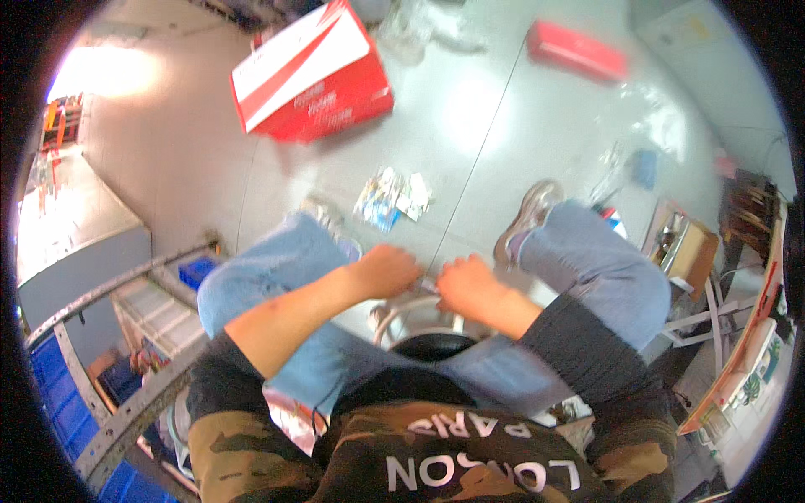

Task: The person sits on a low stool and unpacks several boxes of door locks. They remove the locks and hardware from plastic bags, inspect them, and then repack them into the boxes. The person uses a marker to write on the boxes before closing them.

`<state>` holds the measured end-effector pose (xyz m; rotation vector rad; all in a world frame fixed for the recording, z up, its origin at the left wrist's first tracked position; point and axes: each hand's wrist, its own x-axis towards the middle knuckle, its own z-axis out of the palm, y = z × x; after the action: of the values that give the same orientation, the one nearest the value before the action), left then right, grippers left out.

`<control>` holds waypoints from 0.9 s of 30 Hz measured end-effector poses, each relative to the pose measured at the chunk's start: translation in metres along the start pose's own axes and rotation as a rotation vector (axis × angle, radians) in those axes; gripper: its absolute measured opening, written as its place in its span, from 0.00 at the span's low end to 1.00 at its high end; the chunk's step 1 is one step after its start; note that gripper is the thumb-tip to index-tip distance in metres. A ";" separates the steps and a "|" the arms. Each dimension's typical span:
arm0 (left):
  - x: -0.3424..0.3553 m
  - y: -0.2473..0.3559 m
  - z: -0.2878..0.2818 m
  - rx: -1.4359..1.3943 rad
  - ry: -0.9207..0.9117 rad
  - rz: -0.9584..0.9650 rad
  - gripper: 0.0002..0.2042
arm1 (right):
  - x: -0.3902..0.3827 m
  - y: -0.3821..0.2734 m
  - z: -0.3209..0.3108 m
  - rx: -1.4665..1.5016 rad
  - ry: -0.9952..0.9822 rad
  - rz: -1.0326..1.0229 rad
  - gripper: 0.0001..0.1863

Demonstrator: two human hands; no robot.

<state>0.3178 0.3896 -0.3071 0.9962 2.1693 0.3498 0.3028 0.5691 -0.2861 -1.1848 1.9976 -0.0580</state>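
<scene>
My left hand (387,270) and my right hand (471,287) meet in front of my body, above the gap between my bent knees. The fingers of both are curled inward, close together. A small pale, shiny piece (428,285) shows between the fingertips, too small and blurred to name. Most of it is hidden by the fingers. Just below the hands are a curved metal tube frame (381,323) and a black rounded surface (432,346).
A red and white carton (314,80) and a long red box (579,52) lie on the grey floor. Colourful printed packets (390,199) lie beyond my hands. At left stands a metal rack (138,419) with blue bins (63,411); at right, an open cardboard box (692,251).
</scene>
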 end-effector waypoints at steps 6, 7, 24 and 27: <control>-0.001 -0.012 -0.017 0.032 0.030 -0.164 0.12 | 0.018 0.000 -0.018 -0.140 0.156 0.067 0.05; -0.002 -0.012 -0.018 0.033 0.070 -0.172 0.11 | 0.022 0.000 -0.019 -0.120 0.193 0.052 0.04; -0.027 0.014 -0.022 0.013 0.032 -0.275 0.13 | 0.018 -0.002 -0.009 -0.052 0.393 -0.008 0.05; -0.028 0.017 -0.023 0.030 0.026 -0.267 0.13 | 0.017 -0.004 -0.011 -0.054 0.365 0.000 0.05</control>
<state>0.3232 0.3813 -0.2683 0.7087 2.3008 0.2050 0.2940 0.5506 -0.2867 -1.2794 2.3272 -0.2369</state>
